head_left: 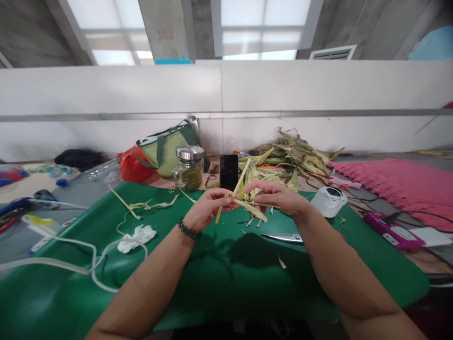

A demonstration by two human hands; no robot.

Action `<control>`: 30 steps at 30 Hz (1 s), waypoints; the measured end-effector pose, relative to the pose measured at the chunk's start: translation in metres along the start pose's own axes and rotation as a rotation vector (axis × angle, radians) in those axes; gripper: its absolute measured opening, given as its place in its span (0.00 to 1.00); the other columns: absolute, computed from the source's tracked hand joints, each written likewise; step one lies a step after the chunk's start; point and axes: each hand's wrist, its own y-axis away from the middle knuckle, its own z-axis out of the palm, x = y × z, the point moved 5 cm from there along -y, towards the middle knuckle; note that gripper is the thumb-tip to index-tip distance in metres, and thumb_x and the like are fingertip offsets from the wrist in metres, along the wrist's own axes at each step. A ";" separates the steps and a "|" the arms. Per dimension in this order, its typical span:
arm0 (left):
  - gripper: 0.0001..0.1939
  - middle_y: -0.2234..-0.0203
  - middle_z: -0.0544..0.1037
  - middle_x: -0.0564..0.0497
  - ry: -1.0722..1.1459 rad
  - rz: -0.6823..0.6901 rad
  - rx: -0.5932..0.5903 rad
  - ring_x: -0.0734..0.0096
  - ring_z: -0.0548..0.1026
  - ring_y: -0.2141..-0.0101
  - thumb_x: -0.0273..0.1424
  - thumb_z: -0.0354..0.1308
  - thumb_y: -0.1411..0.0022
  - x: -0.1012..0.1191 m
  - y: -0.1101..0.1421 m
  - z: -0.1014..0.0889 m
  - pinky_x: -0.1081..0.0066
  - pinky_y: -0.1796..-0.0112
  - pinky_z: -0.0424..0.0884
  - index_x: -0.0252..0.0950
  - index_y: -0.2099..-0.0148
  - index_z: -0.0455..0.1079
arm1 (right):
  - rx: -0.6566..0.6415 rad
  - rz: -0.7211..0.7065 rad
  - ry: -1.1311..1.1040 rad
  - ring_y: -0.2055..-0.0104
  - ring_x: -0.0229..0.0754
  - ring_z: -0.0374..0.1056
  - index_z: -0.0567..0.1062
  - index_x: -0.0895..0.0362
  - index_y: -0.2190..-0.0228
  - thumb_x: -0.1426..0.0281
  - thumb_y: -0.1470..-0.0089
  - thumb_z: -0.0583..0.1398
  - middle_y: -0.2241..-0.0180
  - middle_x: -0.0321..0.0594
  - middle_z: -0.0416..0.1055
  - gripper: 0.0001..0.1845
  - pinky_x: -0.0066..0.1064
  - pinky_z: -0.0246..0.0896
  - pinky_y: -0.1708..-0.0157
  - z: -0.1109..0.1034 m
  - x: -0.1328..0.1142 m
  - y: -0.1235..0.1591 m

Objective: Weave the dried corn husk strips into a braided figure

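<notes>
Over the middle of the green mat (208,283), my left hand (210,208) pinches crossed strips of dried corn husk (242,178), a dark green bead bracelet on its wrist. A pale, frayed husk piece (255,210) hangs from the crossing toward the right. My right hand (278,196) has its fingers closed around a thin husk strip that runs out from the same crossing; the exact grip is partly hidden. Below the right hand, scissors (283,238) lie on the mat, their handles hidden behind my forearm. Small husk scraps (281,262) lie near them.
Behind the hands stand a phone (229,171) and a lidded glass jar (190,170). A husk pile (300,153) lies back right, near a white spool (329,202). White cable (94,264) and crumpled tissue (137,238) lie left. A magenta power strip (394,230) sits right.
</notes>
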 end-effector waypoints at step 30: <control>0.10 0.76 0.78 0.49 -0.087 -0.090 -0.006 0.69 0.78 0.73 0.28 0.68 0.61 -0.011 -0.004 0.002 0.76 0.73 0.70 0.32 0.73 0.72 | 0.509 -0.256 0.503 0.80 0.33 0.61 0.71 0.60 0.81 0.62 0.56 0.63 0.82 0.35 0.67 0.13 0.24 0.54 0.81 0.016 -0.012 -0.005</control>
